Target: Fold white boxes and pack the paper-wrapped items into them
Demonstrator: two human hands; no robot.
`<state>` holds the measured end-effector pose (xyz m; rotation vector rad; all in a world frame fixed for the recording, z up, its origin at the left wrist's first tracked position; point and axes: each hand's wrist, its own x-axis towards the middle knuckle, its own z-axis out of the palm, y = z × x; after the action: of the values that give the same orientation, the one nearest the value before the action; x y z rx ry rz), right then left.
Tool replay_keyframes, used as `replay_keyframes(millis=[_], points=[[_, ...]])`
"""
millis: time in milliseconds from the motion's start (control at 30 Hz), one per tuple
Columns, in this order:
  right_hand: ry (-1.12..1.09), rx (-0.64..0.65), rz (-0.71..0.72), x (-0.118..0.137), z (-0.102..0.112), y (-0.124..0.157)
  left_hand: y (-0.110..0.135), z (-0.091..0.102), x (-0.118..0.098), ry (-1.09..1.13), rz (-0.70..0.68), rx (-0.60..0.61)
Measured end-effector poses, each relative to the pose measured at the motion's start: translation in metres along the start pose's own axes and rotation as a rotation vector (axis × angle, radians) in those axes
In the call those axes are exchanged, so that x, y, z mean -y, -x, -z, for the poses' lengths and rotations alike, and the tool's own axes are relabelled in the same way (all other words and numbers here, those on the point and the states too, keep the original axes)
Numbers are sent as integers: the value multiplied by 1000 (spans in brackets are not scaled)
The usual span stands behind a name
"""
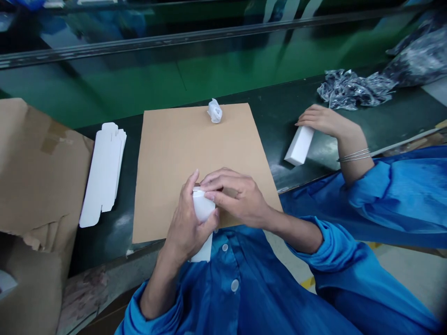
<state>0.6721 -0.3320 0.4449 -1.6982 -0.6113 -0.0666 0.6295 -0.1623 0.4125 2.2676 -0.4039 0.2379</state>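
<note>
Close to my body, over the near edge of a cardboard sheet (pixel 188 144), I hold a small white box (pixel 202 204). My left hand (pixel 190 223) wraps around the box, its thumb across the front. With fingers and thumb closed at the top end, my right hand (pixel 240 195) grips the box's upper flap. The box's lower end shows below my left hand, against the blue coat. A crumpled white wrapped item (pixel 214 111) lies at the far edge of the cardboard sheet.
Flat white box blanks (pixel 103 174) lie stacked at the left beside a large brown carton (pixel 38 172). On the right, a co-worker's hand (pixel 324 121) holds a white box (pixel 300 145) on the dark green table (pixel 265 111). Crumpled clear plastic bags (pixel 356 88) lie behind it.
</note>
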Motion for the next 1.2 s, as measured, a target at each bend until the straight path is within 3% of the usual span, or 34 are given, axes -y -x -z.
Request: replay_keyframes(millis=[133,267,400,467,600,667,733,800,900,967,1000,1100,1133,1200], points=[[210,-93,259,-3,-9,14,4,1,-3,24,-9,13],[351,-110,375,-9,-13,18,5,0,-4,51,2,14],[352,-89,370,-15,-17,20,6,-5,-1,106,87,20],[290,-12,300,-17,-14,14,2,-9,2,179,169,-59],[465,218,-65,-29,15,-40,-19,-20,15,502,445,-320],[619,140,-207,-44,36,-85,-32,-25,26,608,524,-452],[798,21,-290,-62,52,-129,-41,-28,38,570,532,-565],[1011,-8,-352,-79,60,-161,-44,-26,49,474,537,-614],[1123,69,-318,-93,59,-170,-34,-7,60,237,488,-611],[1139,142,-204,-94,58,-149,-20,16,60,-27,323,-493],[1164,203,-123,-93,59,-133,-13,28,58,-151,187,-359],[1220,434,96,-83,68,-83,-3,55,48,-366,-254,214],[1216,494,122,-80,70,-70,-3,59,45,-410,-354,367],[1168,534,85,-75,74,-56,-9,58,42,-463,-456,553]])
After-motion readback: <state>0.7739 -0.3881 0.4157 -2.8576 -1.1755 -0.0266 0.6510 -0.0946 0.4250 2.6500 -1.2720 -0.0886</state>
